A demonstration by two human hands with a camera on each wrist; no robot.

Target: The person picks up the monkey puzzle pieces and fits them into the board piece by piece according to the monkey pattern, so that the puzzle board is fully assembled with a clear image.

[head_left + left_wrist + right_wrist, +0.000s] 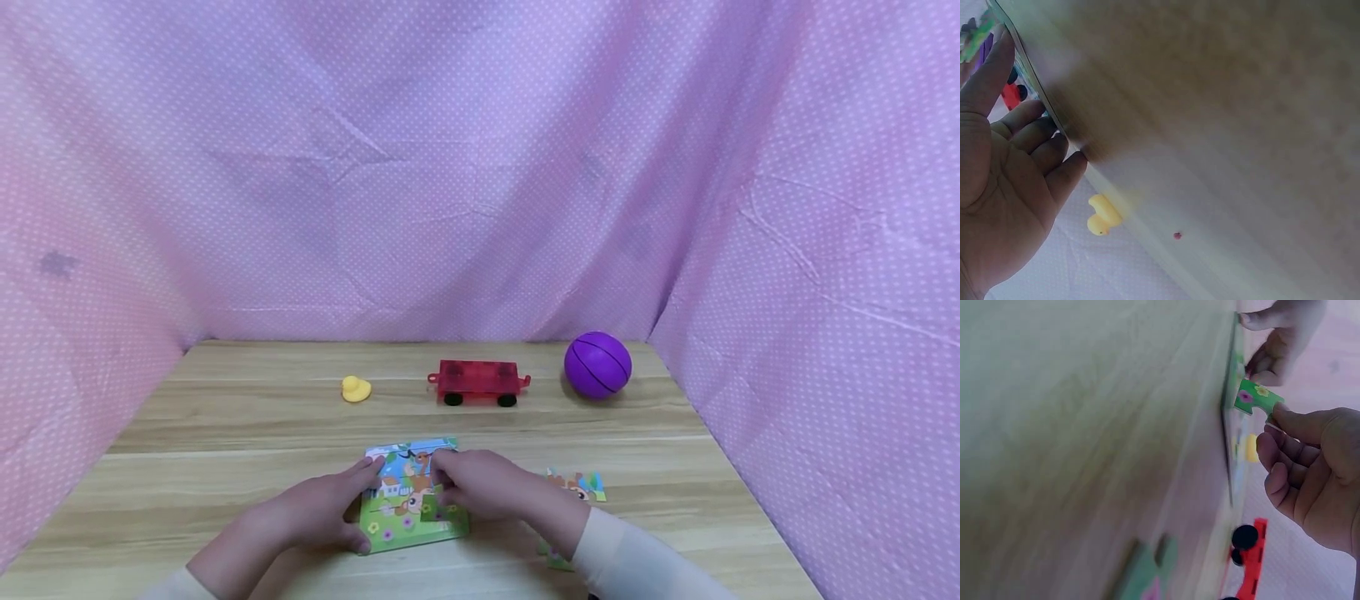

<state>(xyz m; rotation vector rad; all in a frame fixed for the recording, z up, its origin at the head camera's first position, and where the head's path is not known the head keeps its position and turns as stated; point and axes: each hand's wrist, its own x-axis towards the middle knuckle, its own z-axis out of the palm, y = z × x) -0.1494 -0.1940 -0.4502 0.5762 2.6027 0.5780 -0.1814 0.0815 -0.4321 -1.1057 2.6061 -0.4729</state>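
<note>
A picture puzzle board (pixel 392 533) with a cartoon animal, a house and flowers lies on the wooden table. My left hand (pixel 318 507) rests along its left side, fingertips near the upper edge and thumb at the lower corner. Over the board's right half, my right hand (pixel 483 485) pinches a green puzzle piece (pixel 1260 397) with flowers between thumb and fingers. In the right wrist view this piece is tilted up off the board. My right hand covers part of the board's right side.
Loose puzzle pieces (pixel 591 485) lie right of the board, partly hidden under my right forearm. Behind the board stand a yellow rubber duck (pixel 356 390), a red toy wagon (pixel 478 377) and a purple ball (pixel 597 365). A pink dotted curtain (pixel 420 192) encloses the table.
</note>
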